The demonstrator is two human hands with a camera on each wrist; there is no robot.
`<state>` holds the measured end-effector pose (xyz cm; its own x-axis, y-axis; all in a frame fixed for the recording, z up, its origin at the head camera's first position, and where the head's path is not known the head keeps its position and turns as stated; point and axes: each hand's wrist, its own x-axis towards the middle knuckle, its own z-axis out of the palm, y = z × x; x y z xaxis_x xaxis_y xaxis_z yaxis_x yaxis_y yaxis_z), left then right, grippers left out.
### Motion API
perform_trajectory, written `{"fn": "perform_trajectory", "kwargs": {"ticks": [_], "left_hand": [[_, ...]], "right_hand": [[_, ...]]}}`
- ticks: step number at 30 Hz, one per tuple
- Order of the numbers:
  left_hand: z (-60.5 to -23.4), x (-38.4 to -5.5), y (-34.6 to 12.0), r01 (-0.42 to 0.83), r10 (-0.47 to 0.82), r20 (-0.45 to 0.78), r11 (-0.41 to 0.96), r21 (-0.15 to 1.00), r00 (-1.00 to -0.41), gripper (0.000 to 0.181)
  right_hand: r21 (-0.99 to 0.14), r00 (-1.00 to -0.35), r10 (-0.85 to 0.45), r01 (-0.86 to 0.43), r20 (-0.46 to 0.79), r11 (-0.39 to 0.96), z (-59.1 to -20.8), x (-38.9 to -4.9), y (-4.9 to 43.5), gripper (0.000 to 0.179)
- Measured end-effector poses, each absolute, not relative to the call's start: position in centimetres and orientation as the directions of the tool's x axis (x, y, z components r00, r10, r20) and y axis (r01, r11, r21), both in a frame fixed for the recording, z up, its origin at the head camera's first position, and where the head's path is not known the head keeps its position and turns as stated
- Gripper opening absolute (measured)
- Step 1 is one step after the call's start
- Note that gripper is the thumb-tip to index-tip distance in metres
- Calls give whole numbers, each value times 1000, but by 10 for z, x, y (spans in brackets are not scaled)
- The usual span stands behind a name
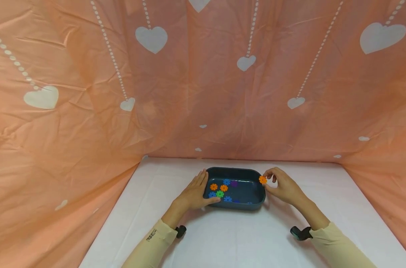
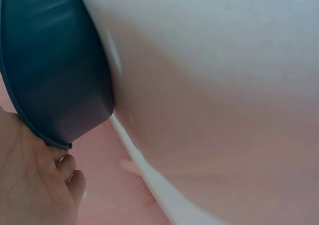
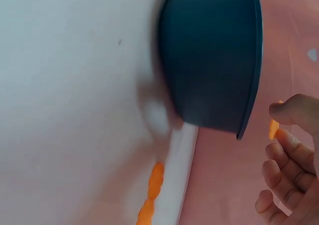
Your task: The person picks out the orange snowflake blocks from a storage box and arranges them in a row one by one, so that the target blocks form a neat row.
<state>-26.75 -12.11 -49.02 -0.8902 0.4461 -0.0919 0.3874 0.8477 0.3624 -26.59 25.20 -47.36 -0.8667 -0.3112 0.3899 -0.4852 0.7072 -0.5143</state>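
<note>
A dark blue rectangular tray (image 1: 236,206) with rounded corners holds several flower-shaped plastic pieces, among them a green piece (image 1: 220,194) and an orange piece (image 1: 214,187). My left hand (image 1: 194,193) holds the tray's left end, fingers along the outside and thumb reaching over the front rim. Just off the right rim, my right hand (image 1: 284,188) pinches another orange flower-shaped piece (image 1: 263,180) between thumb and index finger. The right wrist view shows this pinched piece (image 3: 274,128) edge-on, with the other fingers loosely bent.
Orange pieces (image 3: 152,192) stand out beside the tray in the right wrist view; the head view does not show them. White cloth covers the table (image 1: 203,242). A peach curtain (image 1: 203,93) with white hearts hangs behind and at both sides.
</note>
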Motion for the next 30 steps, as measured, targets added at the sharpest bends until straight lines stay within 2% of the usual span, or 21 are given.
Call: {"fn": "perform_trajectory", "kwargs": {"ticks": [14, 23, 30], "left_hand": [[-489, -267, -121, 392, 450, -92, 847, 358, -888, 120], [-488, -266, -121, 392, 448, -90, 849, 353, -890, 120], [-487, -266, -121, 398, 453, -92, 850, 344, -887, 120]], "right_hand": [[-483, -841, -251, -492, 480, 725, -477, -251, 296, 30], [-501, -883, -213, -420, 419, 756, -483, -245, 320, 25], [-552, -935, -176, -326, 307, 768, -489, -243, 337, 26]]}}
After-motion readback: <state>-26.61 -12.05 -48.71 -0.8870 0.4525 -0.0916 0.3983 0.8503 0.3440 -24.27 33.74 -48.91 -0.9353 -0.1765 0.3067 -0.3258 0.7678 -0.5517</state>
